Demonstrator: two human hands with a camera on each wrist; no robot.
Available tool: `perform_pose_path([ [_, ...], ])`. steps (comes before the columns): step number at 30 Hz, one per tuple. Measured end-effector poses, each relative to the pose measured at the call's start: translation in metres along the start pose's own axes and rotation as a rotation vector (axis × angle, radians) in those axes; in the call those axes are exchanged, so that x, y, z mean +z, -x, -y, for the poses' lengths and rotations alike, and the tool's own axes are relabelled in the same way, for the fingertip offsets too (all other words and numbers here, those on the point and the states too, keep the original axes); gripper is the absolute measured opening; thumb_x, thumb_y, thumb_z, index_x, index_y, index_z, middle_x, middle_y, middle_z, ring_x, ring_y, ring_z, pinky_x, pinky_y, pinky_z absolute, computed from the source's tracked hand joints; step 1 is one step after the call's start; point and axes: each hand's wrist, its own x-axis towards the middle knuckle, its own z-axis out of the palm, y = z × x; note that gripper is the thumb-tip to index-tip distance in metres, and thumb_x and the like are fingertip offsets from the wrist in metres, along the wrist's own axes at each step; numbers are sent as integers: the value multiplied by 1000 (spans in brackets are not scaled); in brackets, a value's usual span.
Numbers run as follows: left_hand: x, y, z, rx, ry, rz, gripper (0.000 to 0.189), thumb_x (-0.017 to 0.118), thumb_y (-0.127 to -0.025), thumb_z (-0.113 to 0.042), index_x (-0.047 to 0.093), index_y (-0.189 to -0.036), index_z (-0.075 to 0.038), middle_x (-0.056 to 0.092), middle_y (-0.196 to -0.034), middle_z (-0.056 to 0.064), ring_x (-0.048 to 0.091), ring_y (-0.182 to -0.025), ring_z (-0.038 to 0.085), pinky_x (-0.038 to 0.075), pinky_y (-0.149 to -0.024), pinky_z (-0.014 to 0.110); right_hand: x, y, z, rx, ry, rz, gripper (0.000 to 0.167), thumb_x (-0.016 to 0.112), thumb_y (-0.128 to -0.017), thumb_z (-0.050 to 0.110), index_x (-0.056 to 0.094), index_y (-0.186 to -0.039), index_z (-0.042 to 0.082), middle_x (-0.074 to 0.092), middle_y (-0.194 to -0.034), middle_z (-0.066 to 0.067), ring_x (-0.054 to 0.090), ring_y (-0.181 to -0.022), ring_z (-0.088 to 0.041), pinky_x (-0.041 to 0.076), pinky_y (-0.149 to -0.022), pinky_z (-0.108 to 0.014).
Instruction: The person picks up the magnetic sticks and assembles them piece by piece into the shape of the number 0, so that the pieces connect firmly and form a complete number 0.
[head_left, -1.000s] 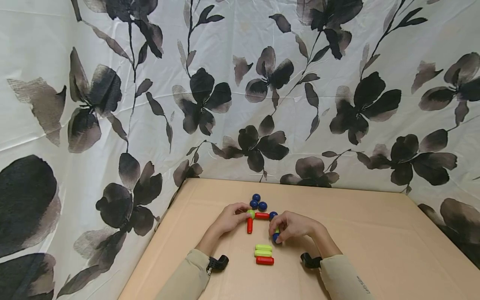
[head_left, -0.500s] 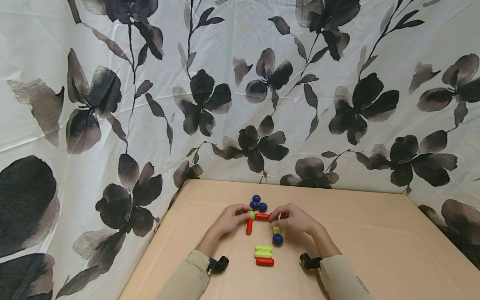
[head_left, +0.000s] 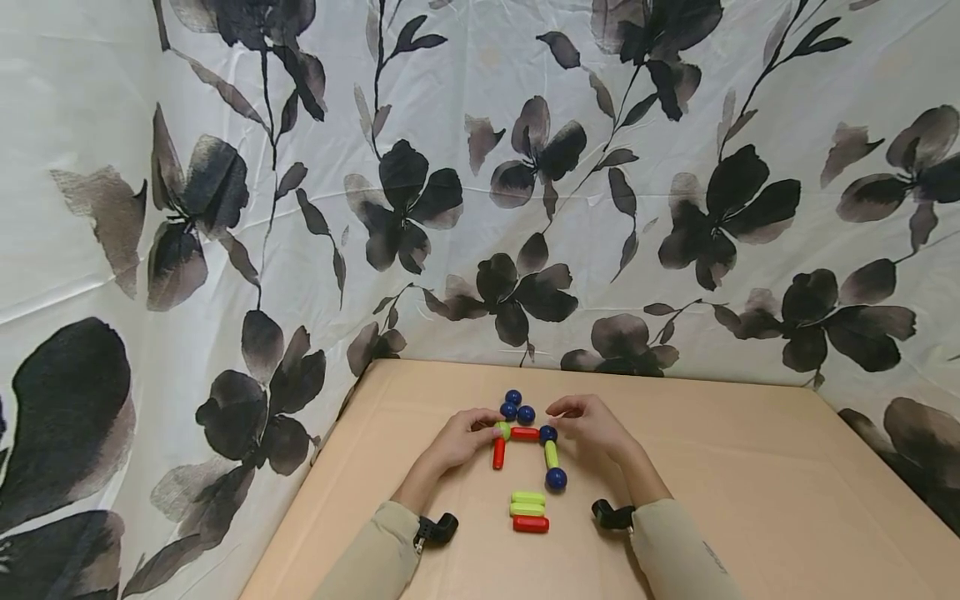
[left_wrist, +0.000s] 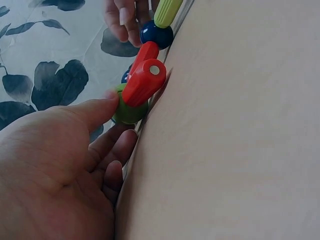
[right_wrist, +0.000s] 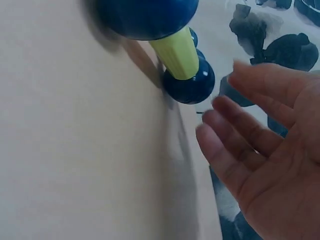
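Note:
My left hand [head_left: 459,437] pinches a green ball [left_wrist: 131,111] between thumb and fingers. Two red magnetic rods join that ball: one red rod [head_left: 498,453] points toward me, the other red rod [head_left: 525,433] runs right to a blue ball [head_left: 548,433]. From there a yellow-green rod [head_left: 552,454] leads down to a nearer blue ball [head_left: 556,479]. My right hand [head_left: 592,423] hovers just right of the far corner ball, holding nothing. In the right wrist view its fingers [right_wrist: 250,135] are spread loosely, apart from the blue ball [right_wrist: 190,82].
Beyond the chain, several loose blue balls [head_left: 509,410] sit bunched together. Nearer to me lie two yellow-green rods [head_left: 527,503] and a red rod [head_left: 531,524] side by side. The tan tabletop [head_left: 712,483] ends at a floral cloth [head_left: 450,208] behind.
My right hand has left the nearer blue ball, passed over the corner ball and drawn away from it, up and right. My left hand keeps its hold on the green ball.

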Motion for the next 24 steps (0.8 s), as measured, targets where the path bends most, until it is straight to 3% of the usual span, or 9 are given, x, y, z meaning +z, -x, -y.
perform_pose_path([
  [4,0,0,1,1,1,-1,31,68,-103,-28,73,-128,-11,73,-116,0,60,-98,14,50,-88,30,5,-3,-7,25,-51,56,27,74,-95,10,74,-120,-1,74,-116,-14,65,-98,-22,52,-89,-31],
  [9,-1,0,0,10,8,-3,31,67,-103,-27,73,-128,-12,73,-116,1,61,-98,15,50,-88,31,12,0,-10,31,-67,64,26,76,-94,10,76,-119,0,76,-114,-9,62,-106,-21,46,-100,-38],
  [24,1,-2,-1,9,-41,-13,30,69,-102,-26,72,-127,-10,72,-112,0,60,-97,14,50,-87,30,15,2,-18,-9,-48,32,27,78,-94,16,77,-118,4,77,-112,-8,64,-100,-21,50,-94,-35],
])
